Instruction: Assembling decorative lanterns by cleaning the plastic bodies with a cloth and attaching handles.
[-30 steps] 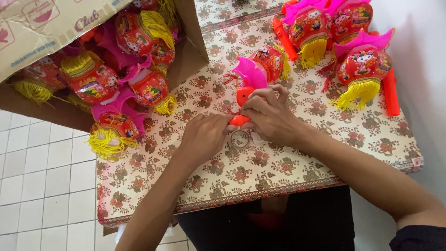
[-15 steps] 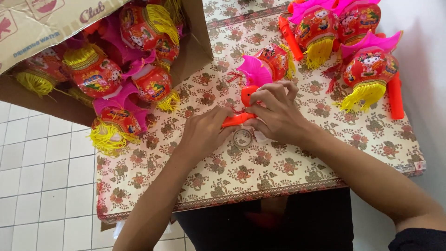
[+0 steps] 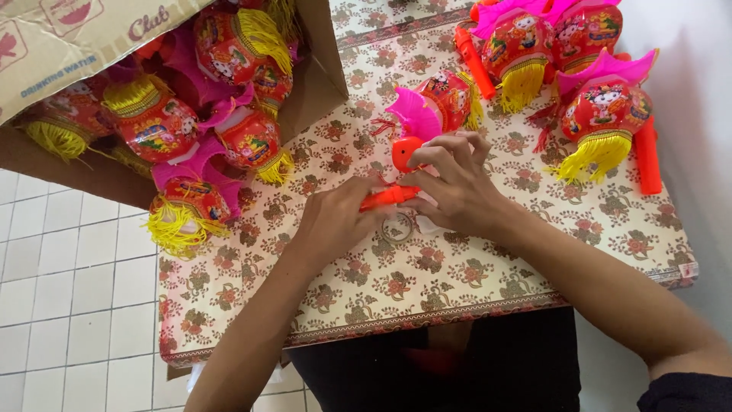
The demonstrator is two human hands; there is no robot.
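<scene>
A brown cardboard box [image 3: 91,46] lies open on its side up and to the left of where the two hands meet, well apart from them. Its upper flap, nearest the top left corner, is plain tan card printed with red and blue markings, one a red-outlined rounded panel. The open mouth faces the hands, and a brown side flap [image 3: 316,53] stands up at the edge closest to them. Its lower wall rests partly over the table's left edge, above the white floor tiles
</scene>
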